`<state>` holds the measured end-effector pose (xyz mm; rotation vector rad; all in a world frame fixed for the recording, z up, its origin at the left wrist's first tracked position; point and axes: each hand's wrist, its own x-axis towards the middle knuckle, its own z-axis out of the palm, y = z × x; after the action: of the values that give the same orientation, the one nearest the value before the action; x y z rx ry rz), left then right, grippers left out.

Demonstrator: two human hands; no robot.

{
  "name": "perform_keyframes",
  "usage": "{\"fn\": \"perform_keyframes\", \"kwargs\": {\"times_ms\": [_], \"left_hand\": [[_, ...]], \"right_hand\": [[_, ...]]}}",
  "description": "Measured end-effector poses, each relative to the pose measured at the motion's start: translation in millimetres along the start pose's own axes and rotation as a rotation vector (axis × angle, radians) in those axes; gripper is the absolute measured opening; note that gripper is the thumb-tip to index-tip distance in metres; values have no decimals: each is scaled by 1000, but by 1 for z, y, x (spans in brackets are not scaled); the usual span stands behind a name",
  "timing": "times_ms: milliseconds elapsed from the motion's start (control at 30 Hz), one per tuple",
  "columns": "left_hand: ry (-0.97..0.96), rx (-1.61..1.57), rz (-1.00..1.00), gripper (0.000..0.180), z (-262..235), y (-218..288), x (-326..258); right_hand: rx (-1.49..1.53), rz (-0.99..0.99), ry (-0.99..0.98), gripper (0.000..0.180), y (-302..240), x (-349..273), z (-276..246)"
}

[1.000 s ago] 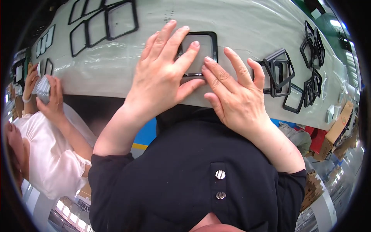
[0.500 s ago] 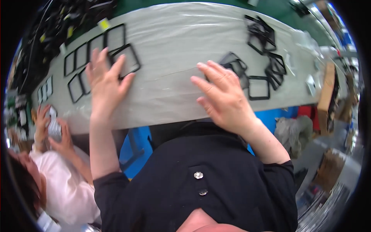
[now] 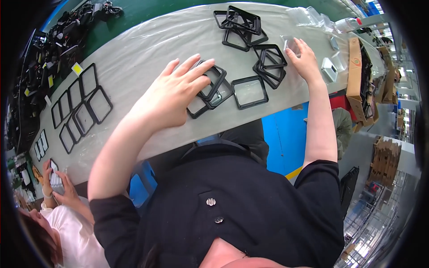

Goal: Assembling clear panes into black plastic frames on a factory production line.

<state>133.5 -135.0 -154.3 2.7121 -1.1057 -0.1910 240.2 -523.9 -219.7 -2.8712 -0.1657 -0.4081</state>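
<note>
- Grey plastic-covered bench (image 3: 147, 53), viewed from my headset feed.
- Left hand (image 3: 172, 91): spread flat, fingertips pressing overlapped black frames (image 3: 210, 89) at the near edge.
- Right hand (image 3: 304, 60): farther out, pinching a clear pane (image 3: 290, 44) beside stacked frames (image 3: 268, 62).

Along our worktop (image 3: 147, 49), under its grey plastic sheet, we see a laid-out row of flat black frames (image 3: 78, 109) at the left, side by side and touching. Beyond them, at the far left edge, lies a heap of dark parts (image 3: 49, 49) on the green surface, with a small yellow tag (image 3: 77, 69) just beside the frames. At the far end a loose pile of black frames (image 3: 241, 24) overlaps. Clear bags (image 3: 310, 17) lie near the right end. A brown cardboard box (image 3: 357, 73) stands off the right edge. At lower left a co-worker (image 3: 67, 223) in a pale top holds something small.
</note>
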Motion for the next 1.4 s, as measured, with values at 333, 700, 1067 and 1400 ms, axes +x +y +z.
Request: {"fn": "perform_keyframes", "kwargs": {"times_ms": [333,700,1067,1400], "left_hand": [[-33,-38,-14,62,13,-4,17],[-43,-27,12,45,1,-5,35],[628,-344,-249,94,-9,-15,-19],[1008,-860,43,104,13,19,-80]], "right_hand": [[114,101,23,26,-17,-2,-17],[632,33,120,14,-86,-43,-74],[1387,186,-225,42,-165,-71,-51],[1555,-5,-533,39,-273,-85,-52]]}}
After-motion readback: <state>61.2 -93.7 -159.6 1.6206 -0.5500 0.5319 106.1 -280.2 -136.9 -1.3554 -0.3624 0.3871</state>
